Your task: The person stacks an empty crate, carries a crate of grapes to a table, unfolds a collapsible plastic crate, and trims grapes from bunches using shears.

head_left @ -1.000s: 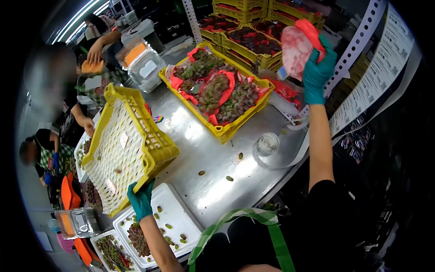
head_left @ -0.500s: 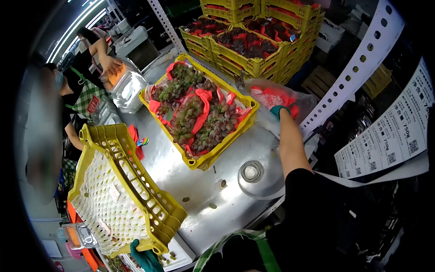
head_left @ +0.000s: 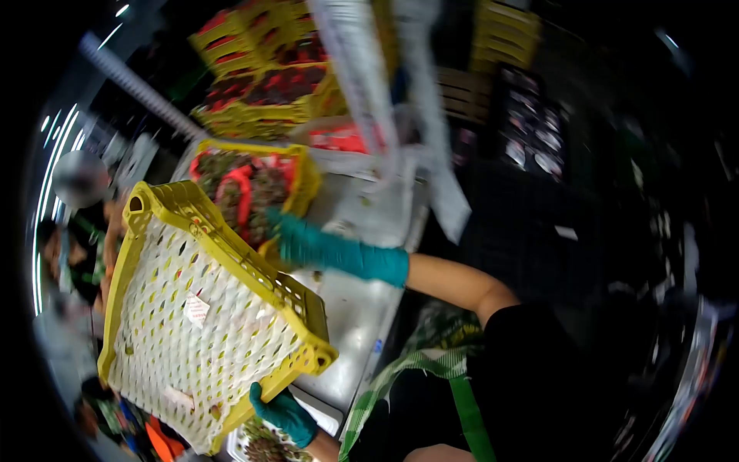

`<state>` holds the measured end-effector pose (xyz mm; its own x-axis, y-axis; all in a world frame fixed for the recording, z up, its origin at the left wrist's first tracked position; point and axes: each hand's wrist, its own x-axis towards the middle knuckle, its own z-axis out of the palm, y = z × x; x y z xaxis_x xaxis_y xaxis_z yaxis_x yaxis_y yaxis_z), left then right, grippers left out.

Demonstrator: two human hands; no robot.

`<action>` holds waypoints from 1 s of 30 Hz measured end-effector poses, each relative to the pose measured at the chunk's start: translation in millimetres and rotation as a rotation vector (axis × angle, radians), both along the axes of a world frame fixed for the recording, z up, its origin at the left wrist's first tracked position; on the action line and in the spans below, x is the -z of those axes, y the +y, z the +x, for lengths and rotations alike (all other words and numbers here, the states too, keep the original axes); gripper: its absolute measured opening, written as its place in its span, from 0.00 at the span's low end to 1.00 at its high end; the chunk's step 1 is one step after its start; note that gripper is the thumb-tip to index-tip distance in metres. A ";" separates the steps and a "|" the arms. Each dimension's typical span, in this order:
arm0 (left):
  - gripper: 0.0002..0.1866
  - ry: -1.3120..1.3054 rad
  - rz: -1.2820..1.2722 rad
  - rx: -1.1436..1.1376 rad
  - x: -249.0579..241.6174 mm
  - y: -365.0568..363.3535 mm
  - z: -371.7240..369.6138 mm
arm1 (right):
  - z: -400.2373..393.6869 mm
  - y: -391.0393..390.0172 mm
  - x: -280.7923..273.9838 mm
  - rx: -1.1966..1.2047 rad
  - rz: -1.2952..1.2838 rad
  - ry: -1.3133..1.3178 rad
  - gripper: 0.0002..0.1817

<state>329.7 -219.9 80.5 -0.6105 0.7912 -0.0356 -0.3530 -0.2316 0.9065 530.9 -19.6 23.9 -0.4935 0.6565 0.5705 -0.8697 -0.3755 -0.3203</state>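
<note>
A yellow crate [head_left: 115,308], lined with white foam netting [head_left: 200,323], is tilted up at the left. My left hand [head_left: 285,416], in a teal glove, grips its lower edge, the thumb over the rim. My right hand [head_left: 296,239], also gloved in teal, is blurred by motion near the crate's far side; its fingers cannot be made out. Beyond it, a second yellow crate [head_left: 308,181] with succulents [head_left: 265,192] and red paper rests on the metal table [head_left: 350,300]. White paper scraps lie on the netting.
Stacked yellow crates [head_left: 331,96] stand at the back. Paper label strips [head_left: 439,154] hang over the table's right side. A white tray [head_left: 327,416] with small plants is below my left hand. Other people [head_left: 81,254] are at the far left; a black crate [head_left: 531,127] is at the back right.
My right hand has moved left from the red-filled plastic bag toward the crates. The view has turned right, and the netted crate fills more of it, still in my left hand.
</note>
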 end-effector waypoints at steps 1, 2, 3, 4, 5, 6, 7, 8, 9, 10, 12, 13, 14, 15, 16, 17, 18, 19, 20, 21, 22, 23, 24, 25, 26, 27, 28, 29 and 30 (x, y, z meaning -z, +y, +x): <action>0.28 0.000 -0.007 0.030 -0.6 -8.1 7.9 | 5.2 -62.4 -23.9 0.479 0.192 -0.472 0.43; 0.29 -0.016 -0.024 0.063 -14.3 -24.1 2.5 | 2.1 -117.5 -53.9 0.781 0.329 -0.664 0.49; 0.24 0.006 -0.047 0.105 -20.0 -39.2 9.0 | 8.9 -153.1 -68.4 0.871 0.270 -0.756 0.52; 0.22 0.003 -0.077 0.128 -35.0 -51.9 21.2 | 9.4 -178.1 -82.9 0.948 0.225 -0.843 0.56; 0.21 0.015 -0.098 0.146 -39.5 -59.9 17.8 | 6.8 -187.5 -95.3 0.826 0.004 -0.781 0.55; 0.19 0.034 -0.103 0.156 -39.8 -66.2 16.0 | 6.1 -195.8 -99.9 0.777 -0.149 -0.695 0.51; 0.17 0.037 -0.119 0.170 -27.4 -70.0 3.3 | 8.8 -205.6 -99.6 0.781 -0.221 -0.742 0.47; 0.18 0.051 -0.157 0.104 -52.7 -83.9 32.0 | 13.8 -215.6 -97.4 0.790 -0.298 -0.780 0.44; 0.19 -0.064 -0.173 0.196 -27.3 -71.7 -10.3 | -10.3 -203.9 -78.3 0.950 -0.244 -0.763 0.36; 0.20 -0.165 -0.208 0.307 -7.2 -69.1 -34.3 | -8.6 -212.7 -81.8 0.887 -0.331 -0.813 0.35; 0.21 -0.059 -0.181 0.272 -11.8 -64.8 -36.1 | -9.3 -232.5 -87.7 0.757 -0.499 -0.908 0.32; 0.21 -0.060 -0.205 0.309 -17.3 -61.7 -37.1 | -10.0 -242.6 -89.4 0.775 -0.528 -0.938 0.30; 0.21 -0.066 -0.224 0.342 -22.3 -58.9 -38.5 | -12.7 -251.0 -91.1 0.791 -0.554 -0.971 0.29; 0.21 -0.067 -0.241 0.383 -25.0 -55.2 -39.8 | -17.7 -257.2 -92.3 0.807 -0.577 -1.004 0.28; 0.21 -0.092 -0.259 0.434 -27.2 -51.1 -45.6 | -27.3 -262.6 -90.8 0.887 -0.595 -0.980 0.28; 0.21 -0.100 -0.274 0.476 -31.3 -49.9 -48.6 | -31.6 -269.1 -87.5 0.952 -0.612 -0.941 0.27; 0.21 -0.110 -0.290 0.515 -35.0 -48.5 -51.0 | -37.7 -277.7 -90.5 1.010 -0.631 -0.901 0.27; 0.21 -0.120 -0.315 0.556 -35.2 -43.3 -57.2 | -45.1 -278.0 -90.0 1.102 -0.611 -0.837 0.30; 0.21 -0.132 -0.338 0.598 -39.3 -40.5 -62.6 | -52.6 -283.8 -93.8 1.145 -0.644 -0.828 0.29; 0.21 -0.140 -0.360 0.645 -41.6 -36.4 -66.4 | -61.6 -288.8 -105.6 1.183 -0.673 -0.813 0.29; 0.21 -0.165 -0.381 0.690 -43.7 -30.1 -69.8 | -67.4 -289.7 -117.6 1.219 -0.681 -0.807 0.29; 0.21 -0.198 -0.406 0.754 -43.9 -22.7 -74.6 | -78.2 -289.9 -110.1 1.339 -0.736 -0.939 0.26; 0.21 -0.216 -0.421 0.806 -44.8 -21.7 -68.4 | -64.7 -304.7 -112.6 1.312 -0.844 -0.990 0.24; 0.21 -0.205 -0.444 0.880 -55.9 -20.1 -67.7 | -57.6 -317.7 -132.8 1.319 -0.933 -0.775 0.21; 0.21 -0.184 -0.456 0.959 -72.9 -16.9 -63.9 | -57.1 -328.8 -150.3 1.315 -1.006 -0.614 0.20; 0.20 -0.112 -0.471 1.064 -112.6 -11.4 -58.4 | -62.2 -337.5 -177.9 1.374 -1.052 -0.601 0.21; 0.18 -0.034 -0.478 1.170 -151.9 -5.8 -52.5 | -75.9 -341.3 -204.8 1.448 -1.095 -0.659 0.21; 0.15 -0.072 -0.487 1.247 -150.4 13.7 -66.2 | -96.4 -343.0 -209.8 1.504 -1.111 -0.725 0.21; 0.15 -0.045 -0.475 1.304 -127.0 1.9 17.9 | -26.1 -367.3 -188.1 1.548 -1.202 -0.744 0.21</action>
<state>347.6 -218.0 207.5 0.5603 0.6898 -0.4585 -0.1043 0.6079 0.7871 504.8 -386.9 212.0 0.8114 0.4668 -0.3519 -0.4533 0.1225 -0.8829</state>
